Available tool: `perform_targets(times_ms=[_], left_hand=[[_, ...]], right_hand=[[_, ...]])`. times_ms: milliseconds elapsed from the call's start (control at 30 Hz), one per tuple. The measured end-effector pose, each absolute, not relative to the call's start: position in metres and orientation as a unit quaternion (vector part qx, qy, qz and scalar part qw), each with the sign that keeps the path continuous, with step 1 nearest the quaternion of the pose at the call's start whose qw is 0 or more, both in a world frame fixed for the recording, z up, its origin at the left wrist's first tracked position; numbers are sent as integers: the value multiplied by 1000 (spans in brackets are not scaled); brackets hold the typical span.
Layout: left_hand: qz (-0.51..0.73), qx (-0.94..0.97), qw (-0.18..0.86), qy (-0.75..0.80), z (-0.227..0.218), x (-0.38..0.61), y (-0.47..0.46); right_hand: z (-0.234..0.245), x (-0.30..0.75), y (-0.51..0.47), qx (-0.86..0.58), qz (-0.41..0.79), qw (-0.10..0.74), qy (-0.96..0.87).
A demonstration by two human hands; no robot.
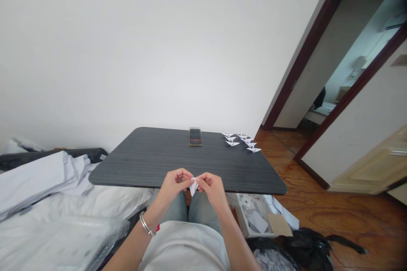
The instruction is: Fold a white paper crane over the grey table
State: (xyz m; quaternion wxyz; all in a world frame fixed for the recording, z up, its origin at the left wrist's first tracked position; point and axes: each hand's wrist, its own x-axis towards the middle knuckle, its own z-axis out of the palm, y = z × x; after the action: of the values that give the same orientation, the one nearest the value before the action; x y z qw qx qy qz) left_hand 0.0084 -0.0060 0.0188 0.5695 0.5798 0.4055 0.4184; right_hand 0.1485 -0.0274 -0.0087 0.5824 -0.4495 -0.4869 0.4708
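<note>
We are pinching a folded white paper piece [193, 187], perhaps a crane, between the close-set fingertips of our left hand [174, 183] and right hand [212, 187], just off the near table edge. Paper cranes [242, 141] are sitting at one o'clock on the dark table [143, 156].

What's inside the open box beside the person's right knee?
Loose white paper pieces lie in the open cardboard box; the dark table covers its far end, so whatever lies there cannot be seen.

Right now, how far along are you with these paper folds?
Done: a group of white origami cranes sits at the far edge of the dark table. In hand: a white paper piece, pinched between the left hand and right hand. Left: apparently the loose white paper in the open box near the right knee.
</note>
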Motion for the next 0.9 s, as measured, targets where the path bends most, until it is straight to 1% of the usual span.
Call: perform_targets(times_ms=[167, 367, 900], left_hand=[[422, 572, 574, 407, 17, 7, -3], [430, 570, 577, 396, 14, 6, -1], [453, 521, 595, 412, 10, 7, -1]], right_hand=[[-11, 147, -28, -469, 425, 579, -514], [-7, 144, -31, -496, 405, 593, -488], [-12, 143, -27, -451, 467, 615, -447]])
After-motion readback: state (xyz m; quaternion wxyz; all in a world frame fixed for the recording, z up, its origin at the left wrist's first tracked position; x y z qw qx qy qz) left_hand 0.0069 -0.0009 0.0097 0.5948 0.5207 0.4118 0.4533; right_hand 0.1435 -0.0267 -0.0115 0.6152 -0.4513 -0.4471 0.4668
